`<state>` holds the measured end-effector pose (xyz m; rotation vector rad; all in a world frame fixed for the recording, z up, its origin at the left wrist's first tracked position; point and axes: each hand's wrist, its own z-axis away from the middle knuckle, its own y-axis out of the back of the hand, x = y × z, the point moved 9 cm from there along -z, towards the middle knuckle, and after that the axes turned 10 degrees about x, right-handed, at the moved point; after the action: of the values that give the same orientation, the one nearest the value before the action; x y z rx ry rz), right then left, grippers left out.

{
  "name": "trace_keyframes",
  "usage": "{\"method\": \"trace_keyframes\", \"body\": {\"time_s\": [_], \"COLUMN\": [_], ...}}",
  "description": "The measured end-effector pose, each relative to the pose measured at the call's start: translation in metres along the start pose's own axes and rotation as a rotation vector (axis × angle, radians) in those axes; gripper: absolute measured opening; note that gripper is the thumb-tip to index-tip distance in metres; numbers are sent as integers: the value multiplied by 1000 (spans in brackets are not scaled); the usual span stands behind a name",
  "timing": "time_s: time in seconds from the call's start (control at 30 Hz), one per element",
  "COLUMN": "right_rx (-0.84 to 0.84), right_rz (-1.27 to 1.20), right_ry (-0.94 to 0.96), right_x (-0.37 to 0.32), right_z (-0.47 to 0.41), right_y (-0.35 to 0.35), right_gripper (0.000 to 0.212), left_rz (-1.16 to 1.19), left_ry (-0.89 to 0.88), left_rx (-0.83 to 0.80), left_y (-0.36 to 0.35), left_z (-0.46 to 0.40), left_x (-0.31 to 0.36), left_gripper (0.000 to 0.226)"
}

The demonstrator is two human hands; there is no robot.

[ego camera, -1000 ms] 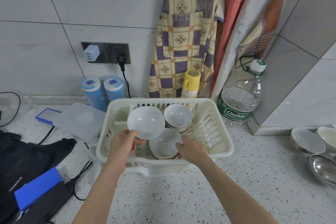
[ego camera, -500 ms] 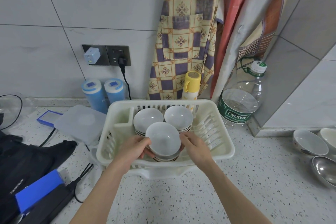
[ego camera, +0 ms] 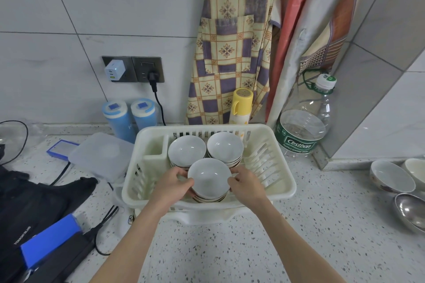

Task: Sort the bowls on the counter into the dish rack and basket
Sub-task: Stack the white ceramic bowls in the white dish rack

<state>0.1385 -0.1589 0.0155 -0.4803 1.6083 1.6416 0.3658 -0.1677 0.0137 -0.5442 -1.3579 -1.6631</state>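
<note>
A: Speckled counter (ego camera: pixel 230 248), cream dish rack (ego camera: pixel 285 181). Where is your bowl?

B: White bowl (ego camera: pixel 209 178) tops the front stack; your left hand (ego camera: pixel 171 182) and right hand (ego camera: pixel 247 185) grip its sides.

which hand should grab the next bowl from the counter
Right. The loose bowls lie at the counter's right edge, on the right hand's side; the left hand would have to cross the dish rack.
</note>
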Motion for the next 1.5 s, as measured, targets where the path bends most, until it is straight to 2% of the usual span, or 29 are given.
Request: {"method": "trace_keyframes", "body": {"time_s": [0.33, 0.83, 0.93, 1.03, 1.13, 1.2, 1.33, 1.5], "right_rx": [-21, -54, -35, 45, -140, -242, -312, -320], "right_rz": [130, 114, 40, -61, -1, -41, -53, -68], "right_ry": [-11, 20, -25, -164, -289, -334, -405, -412], "right_x": [1, 7, 10, 22, 29, 28, 27, 24], "right_z": [-1, -5, -9, -18, -17, -15, -11, -8], "right_y": [-5, -8, -6, 2, -17, -30, -31, -28], "right_gripper": [37, 29, 27, 44, 60, 58, 46, 47], "left_rz": [-176, -233, -210, -147, -127, -212, -259, -209], "left_ry": [-31, -90, -77, -29, 10, 28, 113, 160], "left_rx": [61, 122, 111, 120, 88, 24, -102, -77], "left_y": [-1, 1, 0, 3, 1, -6, -19, -20], "left_z": [-2, -6, -10, -14, -14, -14, -16, -21], "left_x": [2, 5, 1, -5, -8, -9, -11, -19], "left_gripper": [17, 21, 24, 35, 41, 44, 37, 30]}}
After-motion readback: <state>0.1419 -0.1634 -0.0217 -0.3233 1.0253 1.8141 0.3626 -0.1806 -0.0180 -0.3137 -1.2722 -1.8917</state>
